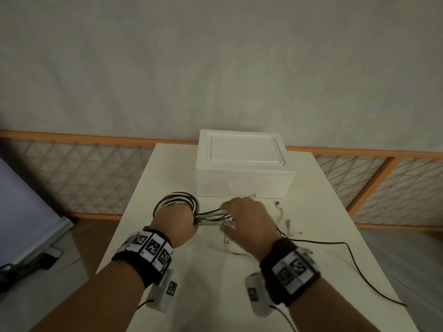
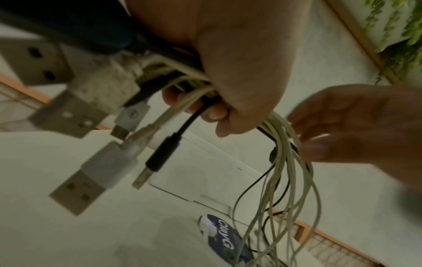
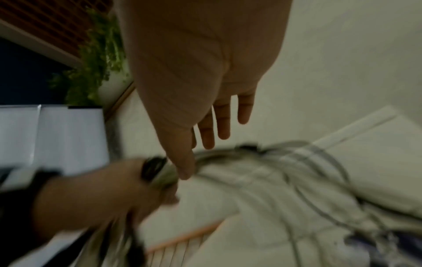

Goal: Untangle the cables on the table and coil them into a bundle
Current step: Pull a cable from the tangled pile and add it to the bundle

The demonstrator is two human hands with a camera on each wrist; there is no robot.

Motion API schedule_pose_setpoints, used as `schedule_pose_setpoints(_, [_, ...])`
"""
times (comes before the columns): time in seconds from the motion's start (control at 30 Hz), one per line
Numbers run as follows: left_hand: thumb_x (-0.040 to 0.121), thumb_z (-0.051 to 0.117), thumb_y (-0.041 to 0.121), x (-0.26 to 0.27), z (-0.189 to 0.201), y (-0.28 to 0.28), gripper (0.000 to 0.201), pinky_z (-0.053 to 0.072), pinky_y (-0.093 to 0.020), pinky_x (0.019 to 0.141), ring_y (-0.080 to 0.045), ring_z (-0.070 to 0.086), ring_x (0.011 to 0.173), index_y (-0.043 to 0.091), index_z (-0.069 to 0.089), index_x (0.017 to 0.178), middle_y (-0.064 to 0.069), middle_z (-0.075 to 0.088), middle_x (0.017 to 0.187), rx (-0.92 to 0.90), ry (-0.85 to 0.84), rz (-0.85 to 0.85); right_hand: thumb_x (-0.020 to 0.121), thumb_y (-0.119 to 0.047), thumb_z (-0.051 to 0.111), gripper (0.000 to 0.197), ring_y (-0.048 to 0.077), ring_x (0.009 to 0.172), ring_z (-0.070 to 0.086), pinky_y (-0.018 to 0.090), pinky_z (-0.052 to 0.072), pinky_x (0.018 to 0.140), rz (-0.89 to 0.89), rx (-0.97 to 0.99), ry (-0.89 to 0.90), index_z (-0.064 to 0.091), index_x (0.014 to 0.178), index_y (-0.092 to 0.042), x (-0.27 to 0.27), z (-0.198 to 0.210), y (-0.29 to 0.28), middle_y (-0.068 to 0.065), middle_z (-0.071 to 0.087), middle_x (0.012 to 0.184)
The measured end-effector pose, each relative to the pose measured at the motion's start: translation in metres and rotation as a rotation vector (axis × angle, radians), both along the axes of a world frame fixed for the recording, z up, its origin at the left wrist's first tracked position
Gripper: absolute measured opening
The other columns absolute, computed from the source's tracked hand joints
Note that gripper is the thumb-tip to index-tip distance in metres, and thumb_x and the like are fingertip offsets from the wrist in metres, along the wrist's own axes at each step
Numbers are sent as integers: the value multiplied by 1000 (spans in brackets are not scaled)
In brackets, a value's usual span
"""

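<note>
My left hand grips a bunch of white and black cables whose coiled loop arches over its knuckles. In the left wrist view the fist closes round the strands, and several USB plugs stick out past it. Straight strands run right from the fist under my right hand. That hand's fingers are straight, and its thumb touches the blurred cables beside the left fist. Loose tails, among them a thin black cable, lie on the white table.
A closed white foam box stands at the table's far end, just beyond both hands. White cable ends lie right of the right hand. An orange lattice fence runs behind the table. A phone lies on the floor at left.
</note>
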State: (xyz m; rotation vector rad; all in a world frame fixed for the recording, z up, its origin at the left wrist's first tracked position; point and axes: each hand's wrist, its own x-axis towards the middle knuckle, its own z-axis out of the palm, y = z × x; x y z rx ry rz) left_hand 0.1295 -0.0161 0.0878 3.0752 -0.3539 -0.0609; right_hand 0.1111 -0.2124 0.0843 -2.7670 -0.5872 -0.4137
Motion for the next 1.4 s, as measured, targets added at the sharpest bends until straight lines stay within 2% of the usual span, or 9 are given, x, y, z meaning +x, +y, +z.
schedule_pose_setpoints(0.2, [80, 52, 27, -22, 8, -12, 14, 41, -26, 64, -16, 47, 65, 22, 45, 69, 7, 39, 59, -6, -7, -75, 55, -19, 77, 29, 13, 57, 59, 35, 46, 72, -194, -76, 75, 61, 78, -28, -15, -52, 26, -10, 60, 63])
schedule_pose_setpoints(0.33, [83, 57, 28, -25, 20, -8, 32, 42, -26, 56, -19, 51, 59, 19, 41, 57, 6, 44, 53, -165, 14, 62, 75, -14, 54, 41, 14, 70, 61, 39, 27, 105, -360, 0, 210, 47, 111, -31, -16, -65, 6, -7, 61, 65])
schedule_pose_setpoints(0.57, [80, 57, 20, -8, 58, 30, 27, 42, -26, 41, -15, 54, 38, 14, 44, 57, -5, 55, 43, -365, -192, 185, 80, -5, 34, 44, 11, 106, 58, 43, 18, 111, -578, -294, 478, 44, 111, -34, -48, -102, -124, -9, 63, 96])
schedule_pose_setpoints(0.8, [74, 57, 17, -4, 30, 18, 17, 40, -30, 49, -23, 50, 53, 15, 43, 64, -5, 50, 58, -366, -91, 202, 80, -16, 60, 29, 21, 100, 62, 37, 39, 92, -580, -205, 327, 62, 106, -27, -19, -92, -187, -5, 68, 96])
schedule_pose_setpoints(1.0, [70, 56, 21, 0, 16, 22, 15, 39, -29, 51, -19, 48, 55, 17, 43, 65, -1, 48, 60, -206, -68, 216, 84, -57, 60, 31, 9, 129, 40, 57, -2, 113, -469, -172, 669, 56, 113, -48, -11, -79, -215, -27, 37, 132])
schedule_pose_setpoints(1.07, [67, 57, 21, 0, 15, 31, 13, 42, -30, 53, -21, 50, 56, 16, 44, 64, -2, 49, 60, -254, -65, 285, 92, -38, 58, 21, 16, 134, 36, 49, 12, 116, -340, -180, 612, 64, 113, -38, -11, -87, -224, -12, 35, 147])
schedule_pose_setpoints(1.17, [66, 62, 20, -1, 16, 57, 18, 42, -30, 57, -22, 49, 58, 17, 46, 59, -3, 49, 58, -271, -101, 445, 93, -23, 56, 48, 27, 132, 42, 32, 34, 109, -571, -143, 717, 46, 137, -10, -14, -96, -249, 11, 40, 148])
schedule_pose_setpoints(1.3, [61, 61, 19, 1, 23, 61, 25, 41, -30, 53, -24, 47, 54, 19, 37, 53, -2, 43, 54, -205, -106, 357, 96, -30, 40, 35, 18, 123, 48, 31, 34, 106, -716, -189, 727, 54, 126, -21, -16, -82, -235, 0, 52, 135])
schedule_pose_setpoints(1.4, [62, 58, 22, 0, 28, 35, 22, 38, -29, 52, -20, 45, 54, 20, 37, 56, 0, 43, 55, -174, -114, 235, 90, -29, 48, 25, 14, 105, 61, 35, 34, 97, -601, -187, 381, 62, 112, -30, 3, -45, -172, -7, 66, 113])
